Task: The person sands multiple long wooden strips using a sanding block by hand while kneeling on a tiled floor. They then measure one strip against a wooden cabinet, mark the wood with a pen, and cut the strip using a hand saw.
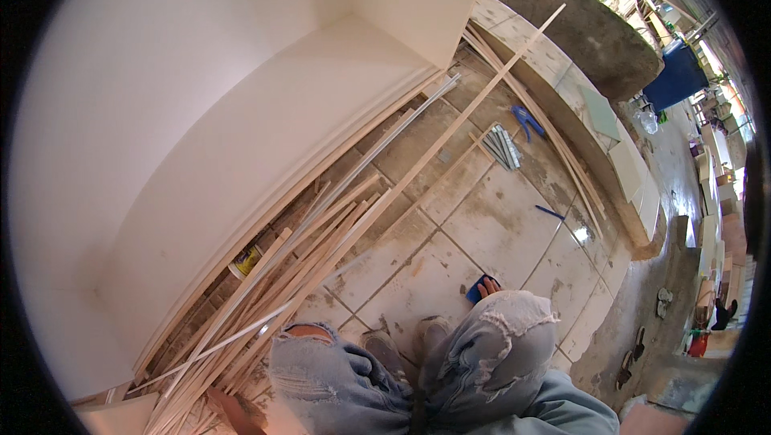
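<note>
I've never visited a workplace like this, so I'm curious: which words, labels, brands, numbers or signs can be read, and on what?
None can be read.
Yellow-and-white tub: any lettering is too small and blurred.
Blue piece at the right hand's fingers: no lettering can be made out.

From head height, the lone wide camera peers steeply down past both knees [514, 334] to the floor [502, 214], a white panel [173, 57] close at left.

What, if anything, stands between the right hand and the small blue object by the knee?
Nothing visible: the right hand touches the blue object; the knee hides only part of the hand.
</note>
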A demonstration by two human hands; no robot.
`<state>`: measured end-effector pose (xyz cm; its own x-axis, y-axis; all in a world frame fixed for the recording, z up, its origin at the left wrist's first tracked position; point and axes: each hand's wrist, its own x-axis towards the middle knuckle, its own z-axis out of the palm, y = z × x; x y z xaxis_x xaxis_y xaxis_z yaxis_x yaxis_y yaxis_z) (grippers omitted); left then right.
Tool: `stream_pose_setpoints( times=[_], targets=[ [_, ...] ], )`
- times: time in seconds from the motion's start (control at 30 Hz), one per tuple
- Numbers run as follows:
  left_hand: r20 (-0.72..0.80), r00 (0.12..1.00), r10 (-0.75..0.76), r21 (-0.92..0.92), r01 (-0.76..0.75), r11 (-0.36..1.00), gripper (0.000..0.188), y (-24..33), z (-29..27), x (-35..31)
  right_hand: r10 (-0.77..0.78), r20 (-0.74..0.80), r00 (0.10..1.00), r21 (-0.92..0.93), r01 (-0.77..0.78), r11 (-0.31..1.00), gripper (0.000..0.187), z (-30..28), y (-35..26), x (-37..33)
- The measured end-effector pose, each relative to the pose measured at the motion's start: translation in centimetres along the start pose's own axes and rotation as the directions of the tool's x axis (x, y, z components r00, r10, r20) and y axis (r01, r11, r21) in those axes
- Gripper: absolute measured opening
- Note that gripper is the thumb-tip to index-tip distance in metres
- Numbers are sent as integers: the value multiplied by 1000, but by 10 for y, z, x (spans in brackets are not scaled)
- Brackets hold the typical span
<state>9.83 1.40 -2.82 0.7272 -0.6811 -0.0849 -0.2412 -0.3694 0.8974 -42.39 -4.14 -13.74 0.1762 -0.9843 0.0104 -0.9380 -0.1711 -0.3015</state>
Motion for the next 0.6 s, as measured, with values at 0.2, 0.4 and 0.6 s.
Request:
stream_pose_setpoints(
  times=[0.2,0.4,0.6],
  targets=[
    [154,982,114,95,-129,987,42,23,54,-3,6,-18,1000,-18,-6,1000,62,-9,7,4],
    [250,923,293,258,-355,899,41,48,98,-4,10,-69,998,-32,-12,999,61,-8,-7,22],
    [478,730,489,298,-658,692,33,-37,158,44,-48,-121,992,-106,35,994,53,19,6,5]
  ],
)
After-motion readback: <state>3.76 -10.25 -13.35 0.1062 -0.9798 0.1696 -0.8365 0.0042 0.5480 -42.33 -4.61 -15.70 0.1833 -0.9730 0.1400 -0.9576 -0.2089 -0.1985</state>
